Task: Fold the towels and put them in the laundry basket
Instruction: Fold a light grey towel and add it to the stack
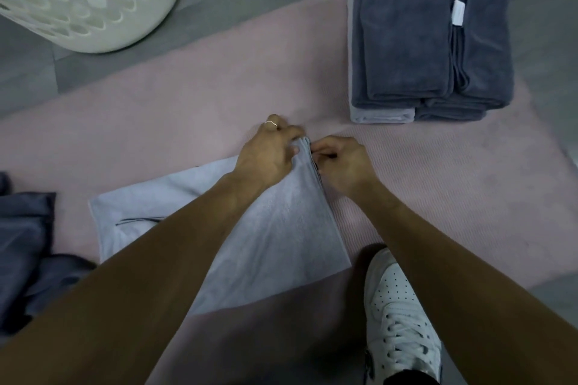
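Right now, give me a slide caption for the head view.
Both hands, left hand and right hand, pinch a corner of the light blue towel on the pink mat.

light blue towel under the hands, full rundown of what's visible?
The light blue towel looks like soft terry cloth and lies partly folded on the pink mat, in front of the person. Its far corner is gathered into a bunched point, pinched by the left hand and the right hand together. A dark slit shows near its left edge where layers overlap. The forearms cross over it and hide part of it. A white shoe stands just right of its near corner.
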A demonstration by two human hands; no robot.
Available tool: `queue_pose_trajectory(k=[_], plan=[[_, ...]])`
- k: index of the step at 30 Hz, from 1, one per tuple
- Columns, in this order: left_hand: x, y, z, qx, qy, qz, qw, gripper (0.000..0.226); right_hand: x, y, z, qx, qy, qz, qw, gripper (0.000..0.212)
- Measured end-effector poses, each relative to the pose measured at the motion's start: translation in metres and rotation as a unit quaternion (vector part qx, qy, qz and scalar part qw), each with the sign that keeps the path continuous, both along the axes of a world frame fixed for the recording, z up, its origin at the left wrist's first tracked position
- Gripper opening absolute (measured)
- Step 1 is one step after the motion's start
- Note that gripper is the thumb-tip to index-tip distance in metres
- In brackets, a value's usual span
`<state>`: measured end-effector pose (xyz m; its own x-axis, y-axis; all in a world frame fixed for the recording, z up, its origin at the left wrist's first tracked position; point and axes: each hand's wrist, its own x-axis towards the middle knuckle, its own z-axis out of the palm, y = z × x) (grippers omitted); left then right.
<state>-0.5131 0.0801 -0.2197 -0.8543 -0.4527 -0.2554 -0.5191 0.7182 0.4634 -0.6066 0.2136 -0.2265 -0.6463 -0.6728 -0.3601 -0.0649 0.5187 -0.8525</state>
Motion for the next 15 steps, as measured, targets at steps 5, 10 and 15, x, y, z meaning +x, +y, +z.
queue_pose_trajectory(k=[5,10,15], plan=[[0.01,-0.006,0.023,0.031,0.05,0.015,0.998,0.02,0.01,0.008,0.005,-0.001,-0.021,-0.015,1.0,0.021],[0.059,-0.026,0.046,0.024,0.138,0.198,0.97,0.02,0.023,0.014,0.012,0.034,-0.12,0.032,0.992,0.021],[0.104,-0.045,0.048,-0.02,0.128,0.257,0.958,0.02,0.034,0.016,0.029,0.073,-0.125,0.12,0.982,0.019]])
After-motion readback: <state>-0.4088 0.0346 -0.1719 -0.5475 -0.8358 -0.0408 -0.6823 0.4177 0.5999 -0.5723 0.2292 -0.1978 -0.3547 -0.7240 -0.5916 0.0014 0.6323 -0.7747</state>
